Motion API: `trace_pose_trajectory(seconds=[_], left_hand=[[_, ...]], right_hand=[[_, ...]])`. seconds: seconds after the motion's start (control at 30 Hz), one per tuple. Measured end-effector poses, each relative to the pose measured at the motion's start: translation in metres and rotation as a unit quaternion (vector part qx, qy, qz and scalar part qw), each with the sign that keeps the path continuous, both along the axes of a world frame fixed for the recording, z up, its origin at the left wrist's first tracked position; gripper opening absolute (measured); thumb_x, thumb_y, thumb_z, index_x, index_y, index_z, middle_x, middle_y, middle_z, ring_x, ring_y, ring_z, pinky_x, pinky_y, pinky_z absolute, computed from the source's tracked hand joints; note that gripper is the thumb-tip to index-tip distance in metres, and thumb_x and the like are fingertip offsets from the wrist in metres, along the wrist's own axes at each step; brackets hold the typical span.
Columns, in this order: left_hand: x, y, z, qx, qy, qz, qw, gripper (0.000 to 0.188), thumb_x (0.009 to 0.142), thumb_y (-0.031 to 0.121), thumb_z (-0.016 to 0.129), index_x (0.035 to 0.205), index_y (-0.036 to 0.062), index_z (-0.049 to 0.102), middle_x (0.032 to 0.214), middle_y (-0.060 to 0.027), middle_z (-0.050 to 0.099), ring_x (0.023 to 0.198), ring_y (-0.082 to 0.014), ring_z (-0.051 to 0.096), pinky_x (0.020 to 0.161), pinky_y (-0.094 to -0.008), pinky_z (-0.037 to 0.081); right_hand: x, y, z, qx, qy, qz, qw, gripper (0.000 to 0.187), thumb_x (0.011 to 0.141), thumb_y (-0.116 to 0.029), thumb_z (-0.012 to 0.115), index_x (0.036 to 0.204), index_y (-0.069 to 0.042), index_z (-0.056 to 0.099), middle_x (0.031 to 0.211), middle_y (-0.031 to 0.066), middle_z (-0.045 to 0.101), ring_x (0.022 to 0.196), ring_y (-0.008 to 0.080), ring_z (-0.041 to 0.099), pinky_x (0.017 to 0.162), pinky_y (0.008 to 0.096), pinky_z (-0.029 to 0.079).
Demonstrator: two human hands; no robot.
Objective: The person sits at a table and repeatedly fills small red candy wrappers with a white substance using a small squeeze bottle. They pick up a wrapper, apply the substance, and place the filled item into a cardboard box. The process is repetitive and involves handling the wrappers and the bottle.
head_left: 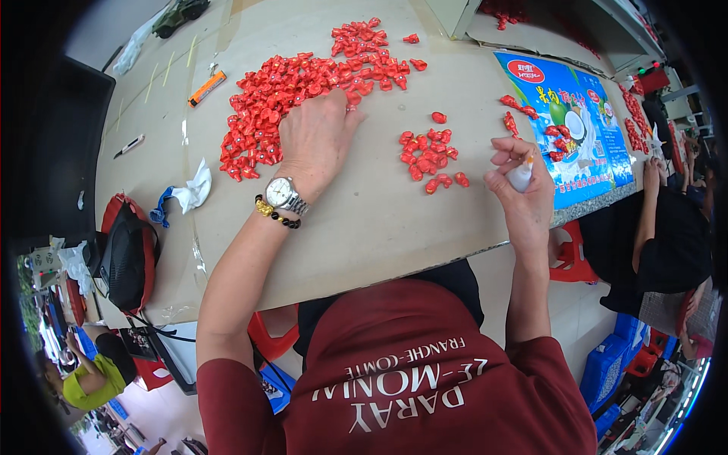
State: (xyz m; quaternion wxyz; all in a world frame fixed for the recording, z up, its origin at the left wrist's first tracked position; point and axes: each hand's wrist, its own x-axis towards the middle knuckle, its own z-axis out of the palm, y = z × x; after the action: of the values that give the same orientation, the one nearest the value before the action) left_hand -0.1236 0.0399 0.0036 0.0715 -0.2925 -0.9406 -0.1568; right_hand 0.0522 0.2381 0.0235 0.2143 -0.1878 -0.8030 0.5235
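Note:
A large pile of small glossy red pieces (262, 102) with pale specks lies on the table; their exact kind is too small to tell. My left hand (318, 136) rests at the pile's right side, fingers curled down into it and mostly hidden. Whatever they pinch cannot be made out. In my right hand (529, 199), held above the table near the front edge, is a small white squeeze bottle (521, 176) with a narrow orange-tipped nozzle pointing up. Between both hands sits a smaller cluster of the red pieces (426, 155).
On the right, a blue printed sheet (565, 83) carries more red pieces. An orange cutter (207, 89), a pen (129, 146), a crumpled white tissue (195, 187) and a black-and-red bag (130, 250) lie on the left. A co-worker's arm (647, 201) reaches in at far right.

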Motion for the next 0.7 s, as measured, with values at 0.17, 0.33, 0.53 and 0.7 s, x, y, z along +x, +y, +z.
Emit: trace_pose_trajectory(seconds=[0.17, 0.33, 0.53, 0.7], left_hand=[[0.019, -0.013, 0.0, 0.199, -0.008, -0.079, 0.977, 0.015, 0.089, 0.016, 0.061, 0.093, 0.0017, 0.059, 0.08, -0.0121, 0.064, 0.06, -0.018, 0.06, 0.048, -0.0332, 0.041], [0.077, -0.036, 0.011, 0.488, -0.38, -0.049, 0.784, 0.019, 0.093, 0.01, 0.056, 0.109, 0.0038, 0.049, 0.098, -0.0058, 0.063, 0.056, -0.005, 0.049, 0.045, -0.0167, 0.035], [0.123, -0.054, -0.013, 0.637, -0.435, -0.02, 0.636, 0.023, 0.089, 0.005, 0.061, 0.109, 0.0027, 0.049, 0.101, -0.0121, 0.062, 0.056, -0.0085, 0.052, 0.043, -0.0186, 0.038], [0.131, -0.056, -0.02, 0.666, -0.411, -0.007, 0.623, 0.022, 0.09, 0.002, 0.06, 0.11, -0.0002, 0.05, 0.093, -0.0081, 0.062, 0.057, -0.0056, 0.052, 0.046, -0.0184, 0.041]], right_hand=[[0.002, -0.012, -0.001, -0.04, 0.056, 0.081, 0.994, 0.038, 0.076, 0.013, 0.053, 0.11, -0.002, 0.049, 0.109, 0.0087, 0.051, 0.081, 0.0124, 0.055, 0.074, 0.0265, 0.047], [-0.003, -0.025, 0.013, 0.189, 0.1, 0.13, 0.968, 0.033, 0.075, 0.011, 0.06, 0.104, -0.001, 0.052, 0.109, 0.0101, 0.051, 0.088, 0.0176, 0.056, 0.078, 0.0282, 0.047], [-0.003, -0.05, 0.02, 0.205, 0.192, 0.143, 0.949, 0.03, 0.067, 0.009, 0.073, 0.095, 0.003, 0.064, 0.095, 0.0142, 0.065, 0.086, 0.0251, 0.062, 0.072, 0.033, 0.052], [0.005, -0.055, 0.007, 0.192, 0.208, 0.185, 0.941, 0.037, 0.063, 0.006, 0.079, 0.097, 0.001, 0.064, 0.1, 0.0177, 0.066, 0.093, 0.0254, 0.065, 0.077, 0.0331, 0.055]])
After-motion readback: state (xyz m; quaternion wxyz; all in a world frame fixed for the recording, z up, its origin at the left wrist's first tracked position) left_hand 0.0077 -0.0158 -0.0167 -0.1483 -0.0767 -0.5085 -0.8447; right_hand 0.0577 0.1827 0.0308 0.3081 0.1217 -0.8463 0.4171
